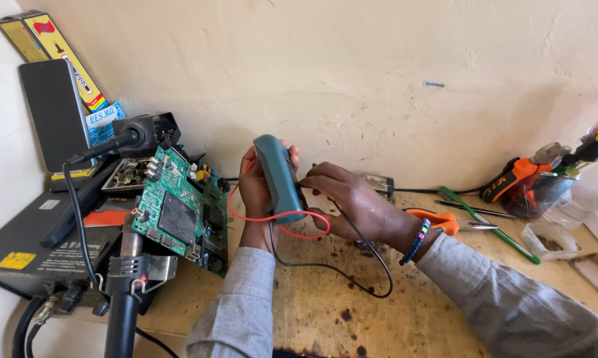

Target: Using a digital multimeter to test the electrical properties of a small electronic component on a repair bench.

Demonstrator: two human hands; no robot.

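Note:
My left hand [254,192] holds a teal multimeter [278,176] upright above the wooden bench, seen from its back. My right hand [348,202] touches the meter's right side with its fingertips, a beaded bracelet on the wrist. A red lead [272,219] and a black lead [352,265] loop down from the meter over the bench. A green circuit board [179,212] leans tilted just left of my left hand.
A hot air handle [128,278] sits in its holder on a black station [40,245] at left. Orange pliers [438,219], a green screwdriver [491,229], a tool cup [531,185] and small trays [544,238] lie at right. Wall close behind.

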